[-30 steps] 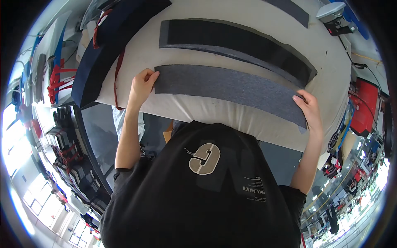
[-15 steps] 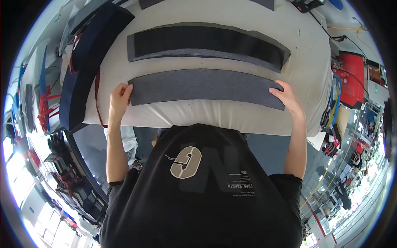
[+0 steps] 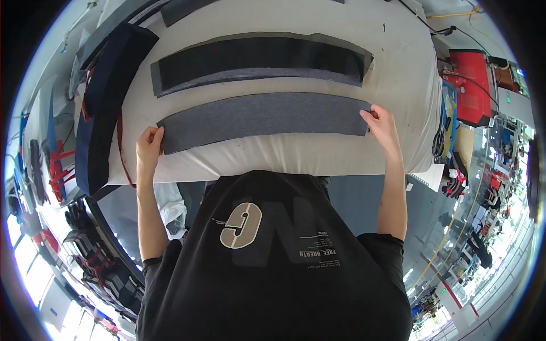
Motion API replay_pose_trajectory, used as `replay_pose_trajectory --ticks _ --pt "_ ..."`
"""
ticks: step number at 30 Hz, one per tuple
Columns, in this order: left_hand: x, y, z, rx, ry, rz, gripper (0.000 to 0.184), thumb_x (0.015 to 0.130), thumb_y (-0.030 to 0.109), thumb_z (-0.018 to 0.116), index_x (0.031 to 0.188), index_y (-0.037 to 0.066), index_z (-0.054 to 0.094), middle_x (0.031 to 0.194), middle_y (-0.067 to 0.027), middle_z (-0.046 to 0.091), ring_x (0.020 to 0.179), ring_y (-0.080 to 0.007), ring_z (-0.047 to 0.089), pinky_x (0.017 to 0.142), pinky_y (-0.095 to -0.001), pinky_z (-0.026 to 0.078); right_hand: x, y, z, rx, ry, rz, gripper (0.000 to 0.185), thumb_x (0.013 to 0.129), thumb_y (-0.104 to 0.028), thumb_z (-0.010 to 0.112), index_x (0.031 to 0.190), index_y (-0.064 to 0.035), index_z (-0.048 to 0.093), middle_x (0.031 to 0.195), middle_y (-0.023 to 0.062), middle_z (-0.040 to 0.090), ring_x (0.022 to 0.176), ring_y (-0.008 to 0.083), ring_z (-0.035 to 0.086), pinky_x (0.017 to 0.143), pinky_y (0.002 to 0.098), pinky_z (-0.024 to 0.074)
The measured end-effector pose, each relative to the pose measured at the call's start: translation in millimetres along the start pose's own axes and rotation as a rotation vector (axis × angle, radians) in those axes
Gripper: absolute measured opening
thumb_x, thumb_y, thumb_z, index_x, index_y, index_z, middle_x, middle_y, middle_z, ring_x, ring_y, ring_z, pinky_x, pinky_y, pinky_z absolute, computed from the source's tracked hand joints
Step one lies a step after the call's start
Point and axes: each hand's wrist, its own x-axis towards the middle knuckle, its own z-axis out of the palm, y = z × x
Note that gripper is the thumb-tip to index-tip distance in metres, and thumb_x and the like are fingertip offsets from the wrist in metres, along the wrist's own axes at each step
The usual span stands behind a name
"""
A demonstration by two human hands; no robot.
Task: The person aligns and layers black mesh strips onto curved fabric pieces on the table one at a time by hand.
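A long grey fabric strip lies along the near side of the cloth-covered table. My left hand pinches its left end between thumb and fingers. At the opposite end, my right hand grips the strip's corner, fingers curled. Just beyond it lies a second grey strip with a black panel on top, its grey border showing around the black. Neither hand touches that one.
Pale cloth covers the table. A dark navy padded piece runs down the left edge, with a red strap beside it. Another grey strip shows at the far edge. On the right stands a red machine or case.
The camera view has shifted and turned slightly, so the table's contents appear further left. Both hands keep hold of the grey strip's ends. No grip has visibly changed.
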Motion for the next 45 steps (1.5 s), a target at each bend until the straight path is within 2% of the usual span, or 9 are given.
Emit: replay_pose_trajectory --ticks 12,15,24,30,36,40,42,43,45 --pt "119.7 64.9 -9.3 0.294 0.348 0.625 0.034 0.084 0.024 0.066 0.109 0.001 0.061 0.1 -0.0149 0.065 0.092 -0.0223 0.063 0.081 -0.0304 0.048 -8.5 -22.9 9.9 -0.062 0.449 -0.315 0.019 0.089 -0.012 0.059 0.106 -0.0061 0.059 0.069 0.0019 0.052 0.064 0.0094 0.048 0.061 0.0238 0.0417" --pt "158.5 81.7 4.9 0.479 0.094 0.579 0.043 0.079 0.033 0.07 0.108 0.002 0.063 0.109 -0.0179 0.062 0.1 -0.0278 0.061 0.086 -0.0329 0.047 -21.5 -48.1 22.4 0.054 0.448 -0.351 0.018 0.089 -0.009 0.057 0.107 -0.0043 0.059 0.077 0.0036 0.055 0.07 0.0104 0.051 0.067 0.0245 0.0442" --pt "104.7 140.6 1.1 0.159 0.267 0.623 0.019 0.083 0.018 0.064 0.093 0.003 0.068 0.081 -0.0097 0.069 0.073 -0.0188 0.066 0.069 -0.0274 0.05 -35.7 -79.9 39.2 0.082 0.33 -0.576 0.028 0.087 -0.009 0.06 0.115 -0.0047 0.058 0.099 0.0084 0.062 0.09 0.0155 0.059 0.082 0.028 0.0459" --pt "-16.0 247.6 22.3 -0.313 -0.049 0.855 0.019 0.087 0.015 0.062 0.094 -0.002 0.065 0.075 -0.0024 0.064 0.069 -0.0047 0.056 0.063 -0.0192 0.045 -51.6 -182.6 83.5 0.178 0.247 -0.984 0.066 0.078 -0.009 0.069 0.136 -0.0049 0.037 0.129 0.0141 0.051 0.112 0.0249 0.054 0.092 0.0364 0.0443" --pt "-67.0 281.7 37.0 -0.644 -0.322 1.115 0.019 0.092 0.014 0.055 0.1 -0.002 0.064 0.089 -0.0045 0.066 0.083 -0.0086 0.059 0.076 -0.023 0.048 -91.9 -211.7 64.2 0.44 0.155 -0.746 0.021 0.086 -0.016 0.066 0.098 0.0005 0.066 0.085 0.0057 0.067 0.076 0.0082 0.059 0.069 0.0233 0.0456" --pt "-62.1 299.2 45.0 -0.843 -0.356 1.328 0.038 0.096 0.029 0.051 0.114 -0.003 0.057 0.107 -0.0096 0.063 0.102 -0.0149 0.057 0.09 -0.0293 0.045 -104.4 -212.0 25.1 0.556 0.237 -0.912 0.022 0.087 -0.013 0.062 0.101 0.0039 0.064 0.087 0.0068 0.067 0.072 0.0097 0.06 0.066 0.024 0.0462" --pt "-83.5 309.2 55.3 -1.017 -0.713 0.942 0.023 0.087 0.017 0.063 0.104 0.001 0.059 0.096 -0.0068 0.064 0.084 -0.0207 0.062 0.071 -0.0302 0.05 -101.7 -214.4 -0.6 0.664 0.116 -0.867 0.024 0.088 -0.014 0.059 0.105 0.0041 0.063 0.09 0.0083 0.066 0.076 0.0126 0.061 0.07 0.0266 0.0472" --pt "-89.8 309.4 67.0 -0.93 -0.608 1.159 0.018 0.086 0.013 0.062 0.099 0.0 0.06 0.091 -0.013 0.066 0.082 -0.0293 0.063 0.071 -0.0339 0.05 -104.7 -216.9 -11.1 0.775 -0.023 -0.824 0.026 0.089 -0.014 0.057 0.108 0.0043 0.061 0.093 0.0099 0.066 0.079 0.0155 0.062 0.074 0.0292 0.0481" --pt "-51.9 287.0 94.3 -0.964 -1.036 1.081 0.048 0.093 0.037 0.054 0.118 -0.004 0.055 0.11 -0.0123 0.062 0.107 -0.0167 0.056 0.093 -0.0313 0.044 -123.9 -224.0 -23.5 0.718 0.056 -0.826 0.026 0.089 -0.013 0.058 0.108 0.0044 0.061 0.091 0.0098 0.066 0.077 0.0149 0.062 0.071 0.0276 0.0477"
